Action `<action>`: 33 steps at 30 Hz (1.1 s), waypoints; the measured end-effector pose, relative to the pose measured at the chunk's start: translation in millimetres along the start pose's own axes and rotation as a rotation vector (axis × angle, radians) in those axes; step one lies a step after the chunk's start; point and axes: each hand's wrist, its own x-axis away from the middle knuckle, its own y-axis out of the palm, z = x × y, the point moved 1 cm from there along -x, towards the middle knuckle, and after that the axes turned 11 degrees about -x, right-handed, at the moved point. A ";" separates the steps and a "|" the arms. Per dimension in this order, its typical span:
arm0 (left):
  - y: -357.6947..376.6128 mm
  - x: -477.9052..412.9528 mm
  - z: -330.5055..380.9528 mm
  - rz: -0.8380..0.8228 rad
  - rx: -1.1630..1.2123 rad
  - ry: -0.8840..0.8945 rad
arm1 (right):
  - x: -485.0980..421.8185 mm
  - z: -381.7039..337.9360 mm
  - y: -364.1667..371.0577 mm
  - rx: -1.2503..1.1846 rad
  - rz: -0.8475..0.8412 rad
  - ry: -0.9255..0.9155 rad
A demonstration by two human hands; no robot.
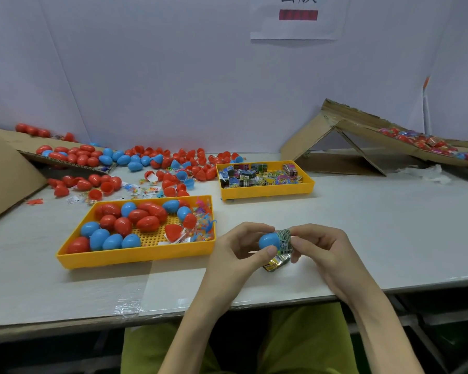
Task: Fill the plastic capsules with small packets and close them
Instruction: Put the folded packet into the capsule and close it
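Blue glossy plastic, egg-shaped, the capsule (268,241) is held just above the surface (389,238) near its front edge, with the left hand (235,252) curled round it in a closed grip. The right hand (322,252) has its grip pinched on a crinkled green packet (284,238) at the capsule's end; the packet's white patch reads "6+". A yellow foil packet (276,263) shows just below the fingers.

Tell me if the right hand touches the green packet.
Touching: the head view shows the right hand pinching the green packet at the blue capsule.
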 end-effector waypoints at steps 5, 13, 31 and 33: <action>-0.2 0.1 -2.5 -0.015 -0.035 0.000 | 2.1 -0.8 3.5 0.023 0.027 -0.031; -1.5 -1.1 -7.2 0.012 -0.022 -0.013 | 4.9 -4.8 2.7 0.071 0.037 -0.091; -1.3 -2.2 -6.2 0.032 -0.208 -0.023 | 7.3 -5.3 8.8 0.163 0.023 -0.140; -0.9 -1.8 -5.3 0.036 -0.221 -0.022 | 7.8 -5.7 9.0 0.160 0.005 -0.138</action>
